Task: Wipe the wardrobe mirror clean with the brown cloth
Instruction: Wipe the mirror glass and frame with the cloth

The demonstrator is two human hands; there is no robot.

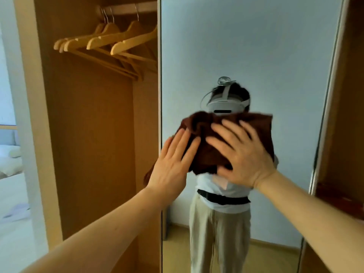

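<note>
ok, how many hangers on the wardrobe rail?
5 hangers that I can make out, all on the rail: three overlapping at its left, one mid-rail, one rightmost with its hook hidden behind the edge of the mirror. The overlap may hide more.

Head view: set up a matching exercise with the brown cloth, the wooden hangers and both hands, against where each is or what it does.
1. brown cloth
2. wooden hangers
3. left hand
4. right hand

A. hang from the rail in the open wardrobe
B. fingers spread, presses on the cloth's middle
C. pressed against the mirror
D. straight fingers touch the cloth's left edge

Pairs: 1-C, 2-A, 3-D, 4-B.
</note>
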